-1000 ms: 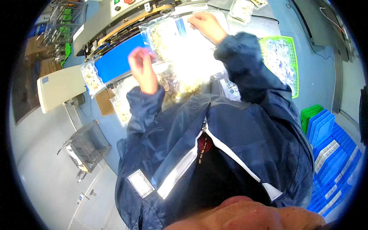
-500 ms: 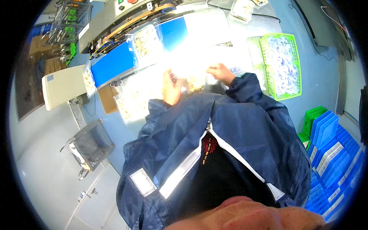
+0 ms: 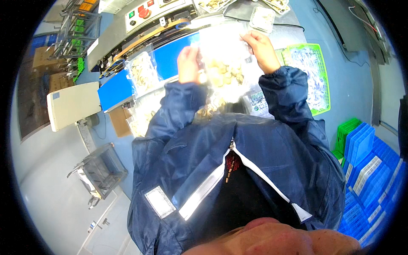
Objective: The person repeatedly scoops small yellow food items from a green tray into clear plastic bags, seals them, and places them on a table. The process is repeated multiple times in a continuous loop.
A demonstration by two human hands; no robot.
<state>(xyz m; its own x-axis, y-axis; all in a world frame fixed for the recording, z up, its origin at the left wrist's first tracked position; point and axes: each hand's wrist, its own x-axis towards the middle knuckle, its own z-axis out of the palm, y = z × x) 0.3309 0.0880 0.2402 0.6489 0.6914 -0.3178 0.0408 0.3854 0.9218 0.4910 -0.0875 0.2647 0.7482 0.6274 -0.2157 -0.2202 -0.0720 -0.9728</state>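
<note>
A clear plastic bag [image 3: 224,70] with pale beige, rounded pieces in its lower part is held up in front of me. My left hand [image 3: 188,64] is closed at its upper left edge, the fingertips partly washed out by glare. At the upper right corner, my right hand [image 3: 260,49] pinches the film. Just left of my left hand, another filled bag [image 3: 143,73] lies on the blue conveyor belt [image 3: 114,92]. More beige pieces [image 3: 209,109] show close to my body, partly hidden by my jacket.
Beyond the belt stands a sealing machine [image 3: 159,26] with a red button. A green basket [image 3: 327,87] of small blue-and-white sachets is at right, near a printed packet [image 3: 257,103]. A clear tub [image 3: 262,19] stands far right. Blue crates [image 3: 361,142] are stacked lower right.
Both hands have moved away from my body, spreading apart with the filled bag between them. The bag on the belt has shifted left and nearer.
</note>
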